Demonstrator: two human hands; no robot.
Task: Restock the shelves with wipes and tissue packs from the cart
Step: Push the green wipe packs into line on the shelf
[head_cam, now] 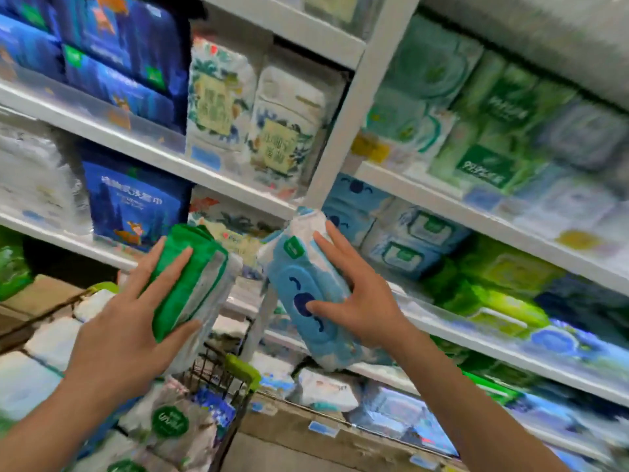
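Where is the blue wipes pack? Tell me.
Head view, just right of centre: the right hand holds the blue wipes pack tilted before the shelf upright, right of the green pack in the left hand.

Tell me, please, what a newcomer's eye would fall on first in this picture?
Two packs held up mid-frame stand out: the left hand grips a green pack, and the right hand holds a blue pack with a dark face printed on its lid. Behind them rise white shelves crammed with blue, green and white packs, and the cart with its green handle sits low between the arms.
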